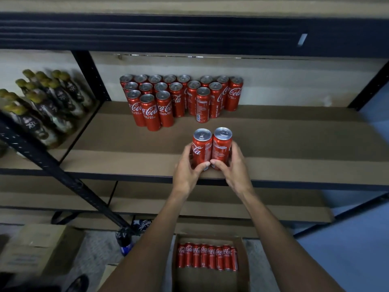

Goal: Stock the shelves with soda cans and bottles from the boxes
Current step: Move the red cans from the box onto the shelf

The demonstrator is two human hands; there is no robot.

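Head view: my left hand (187,171) and my right hand (233,171) each grip one red cola can. The left can (201,148) and the right can (221,146) are upright and touch side by side near the front edge of the shelf board (126,148). My fingers (202,166) curl round the lower part of each can, and my thumbs meet at the front. My hands hide the can bottoms, so I cannot tell whether they rest on the board. Further back on the same board stands a cluster of cans (179,98), well apart from the two I hold. In the bay to the left, dark bottles (48,106) with yellow-green caps stand in rows. Below my arms, an open cardboard box (174,260) on the floor holds a row of boxed cans (207,257) at its far end. A closed carton (37,249) sits off to the left.
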